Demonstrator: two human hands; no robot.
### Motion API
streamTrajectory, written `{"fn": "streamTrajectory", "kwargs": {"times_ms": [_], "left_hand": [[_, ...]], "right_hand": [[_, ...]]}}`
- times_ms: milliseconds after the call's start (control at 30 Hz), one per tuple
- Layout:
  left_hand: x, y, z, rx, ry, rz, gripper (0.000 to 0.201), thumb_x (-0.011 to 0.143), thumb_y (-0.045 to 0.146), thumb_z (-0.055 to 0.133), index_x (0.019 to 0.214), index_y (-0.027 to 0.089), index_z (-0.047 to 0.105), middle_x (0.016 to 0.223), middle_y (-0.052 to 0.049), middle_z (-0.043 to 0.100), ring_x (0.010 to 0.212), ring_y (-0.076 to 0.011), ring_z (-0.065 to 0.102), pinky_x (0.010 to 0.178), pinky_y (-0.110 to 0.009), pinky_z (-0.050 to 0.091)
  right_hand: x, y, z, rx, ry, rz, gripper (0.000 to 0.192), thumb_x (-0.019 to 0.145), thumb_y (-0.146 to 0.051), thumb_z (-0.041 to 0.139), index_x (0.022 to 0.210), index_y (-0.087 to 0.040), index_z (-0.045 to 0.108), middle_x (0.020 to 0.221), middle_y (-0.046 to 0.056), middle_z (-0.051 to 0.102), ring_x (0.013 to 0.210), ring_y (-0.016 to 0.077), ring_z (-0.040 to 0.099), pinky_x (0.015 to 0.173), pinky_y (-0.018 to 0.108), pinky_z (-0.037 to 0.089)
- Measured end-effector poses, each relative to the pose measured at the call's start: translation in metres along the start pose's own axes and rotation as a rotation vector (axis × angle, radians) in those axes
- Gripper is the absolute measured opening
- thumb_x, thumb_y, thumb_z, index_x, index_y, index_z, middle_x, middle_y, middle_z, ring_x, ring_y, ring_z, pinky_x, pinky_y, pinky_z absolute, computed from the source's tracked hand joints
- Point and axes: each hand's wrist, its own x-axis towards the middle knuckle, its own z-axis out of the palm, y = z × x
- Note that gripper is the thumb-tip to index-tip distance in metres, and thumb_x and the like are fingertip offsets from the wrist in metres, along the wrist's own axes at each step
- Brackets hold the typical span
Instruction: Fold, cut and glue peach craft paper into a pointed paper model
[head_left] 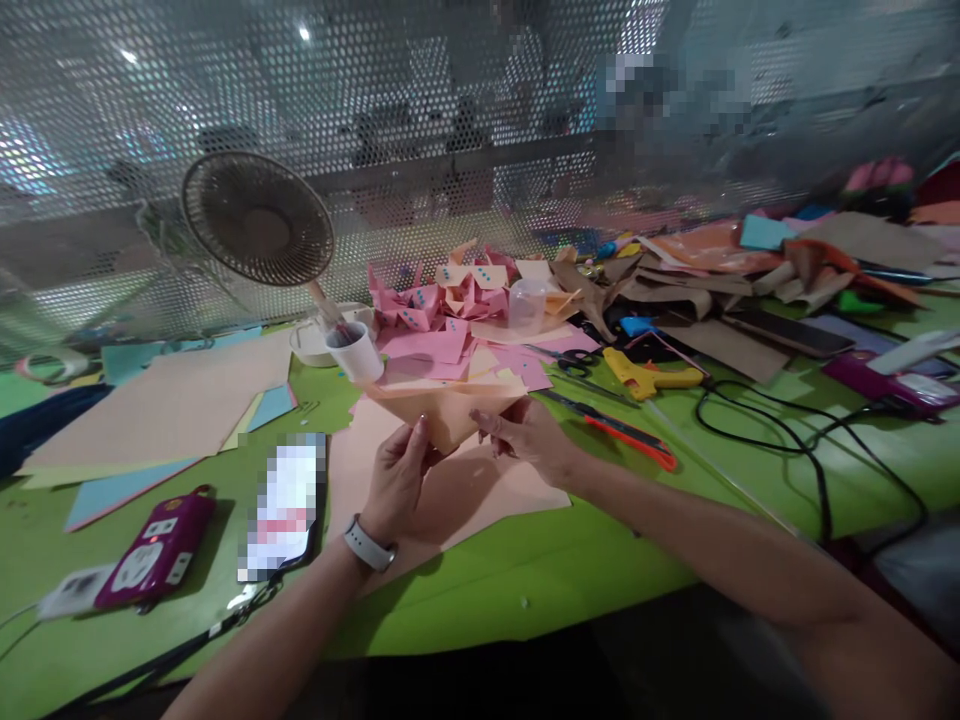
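A folded piece of peach paper (450, 412) is held up in front of me, wide at the top and narrowing downward. My left hand (401, 470) pinches its lower left part between thumb and fingers. At its right side my right hand (529, 438) grips the edge with bent fingers. Below both hands lies a larger peach sheet (480, 510) on the green table. Just behind the held piece are pink sheets (427, 345) and a heap of folded pink and peach paper shapes (435, 295) with blue dots.
A white cup (356, 355) and a fan (259, 220) stand behind left. Stacked sheets (165, 400), a phone (283, 505) and a purple power strip (157, 550) lie left. Scissors (574, 360), a red cutter (630, 440), a yellow glue gun (652, 377) and black cables (802, 440) lie right.
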Motion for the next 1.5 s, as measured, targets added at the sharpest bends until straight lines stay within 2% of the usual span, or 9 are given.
{"fn": "streamTrajectory", "kwargs": {"times_ms": [167, 367, 500, 633, 800, 967, 1133, 1500], "left_hand": [[-0.001, 0.001, 0.003, -0.066, 0.003, -0.013, 0.042, 0.068, 0.055, 0.079, 0.071, 0.015, 0.065, 0.064, 0.005, 0.056, 0.061, -0.0069, 0.052, 0.058, -0.02, 0.049], [-0.002, 0.003, 0.005, -0.1, -0.003, -0.015, 0.039, 0.069, 0.051, 0.08, 0.067, 0.016, 0.063, 0.06, 0.005, 0.052, 0.056, -0.0063, 0.048, 0.053, -0.018, 0.045], [-0.002, 0.005, 0.006, -0.119, 0.029, -0.034, 0.04, 0.065, 0.051, 0.082, 0.066, 0.016, 0.063, 0.059, 0.006, 0.051, 0.054, -0.0057, 0.047, 0.055, -0.018, 0.047], [-0.002, 0.004, 0.006, -0.125, 0.014, -0.034, 0.038, 0.068, 0.051, 0.08, 0.068, 0.016, 0.064, 0.062, 0.005, 0.055, 0.058, -0.0066, 0.05, 0.058, -0.019, 0.05], [0.0, 0.003, 0.005, -0.137, 0.056, -0.049, 0.039, 0.065, 0.051, 0.082, 0.071, 0.016, 0.066, 0.067, 0.003, 0.061, 0.062, -0.0076, 0.057, 0.059, -0.017, 0.051], [0.002, 0.003, 0.006, -0.154, 0.068, -0.057, 0.04, 0.062, 0.052, 0.084, 0.076, 0.016, 0.07, 0.078, 0.0, 0.069, 0.071, -0.0107, 0.063, 0.069, -0.023, 0.057], [0.003, 0.003, 0.006, -0.169, 0.06, -0.045, 0.038, 0.064, 0.049, 0.083, 0.082, 0.018, 0.072, 0.085, -0.001, 0.072, 0.075, -0.0107, 0.065, 0.073, -0.023, 0.058], [0.001, 0.004, 0.007, -0.15, 0.067, -0.051, 0.039, 0.062, 0.05, 0.084, 0.076, 0.017, 0.069, 0.075, 0.001, 0.068, 0.07, -0.0101, 0.064, 0.066, -0.02, 0.055]], "right_hand": [[0.002, 0.002, 0.001, 0.051, 0.016, 0.002, 0.045, 0.067, -0.057, 0.078, 0.059, -0.016, 0.061, 0.049, -0.004, 0.053, 0.043, 0.0064, 0.045, 0.043, 0.021, 0.033], [0.004, 0.001, 0.002, 0.102, 0.037, 0.012, 0.045, 0.064, -0.055, 0.081, 0.061, -0.016, 0.061, 0.052, -0.003, 0.057, 0.042, 0.0061, 0.045, 0.043, 0.022, 0.035], [0.005, 0.002, 0.003, 0.106, 0.027, 0.005, 0.045, 0.066, -0.057, 0.079, 0.062, -0.016, 0.061, 0.053, -0.003, 0.057, 0.043, 0.0064, 0.047, 0.044, 0.022, 0.038], [0.005, 0.001, 0.003, 0.111, 0.036, 0.022, 0.047, 0.065, -0.059, 0.079, 0.062, -0.016, 0.059, 0.053, -0.003, 0.057, 0.043, 0.0063, 0.046, 0.044, 0.022, 0.037], [0.006, 0.0, 0.0, 0.156, 0.088, 0.023, 0.046, 0.061, -0.055, 0.082, 0.079, -0.017, 0.063, 0.061, -0.005, 0.059, 0.047, 0.007, 0.049, 0.045, 0.022, 0.035], [0.01, 0.002, -0.002, 0.184, 0.15, 0.017, 0.045, 0.056, -0.05, 0.087, 0.082, -0.018, 0.069, 0.074, -0.001, 0.066, 0.064, 0.0096, 0.055, 0.058, 0.023, 0.041], [0.014, 0.007, -0.002, 0.289, 0.113, 0.042, 0.044, 0.053, -0.046, 0.089, 0.082, -0.018, 0.072, 0.083, 0.001, 0.071, 0.071, 0.0112, 0.059, 0.07, 0.027, 0.047], [0.016, 0.013, -0.005, 0.313, 0.077, 0.055, 0.041, 0.058, -0.045, 0.087, 0.086, -0.019, 0.072, 0.082, 0.001, 0.071, 0.071, 0.0124, 0.063, 0.071, 0.028, 0.05]]}}
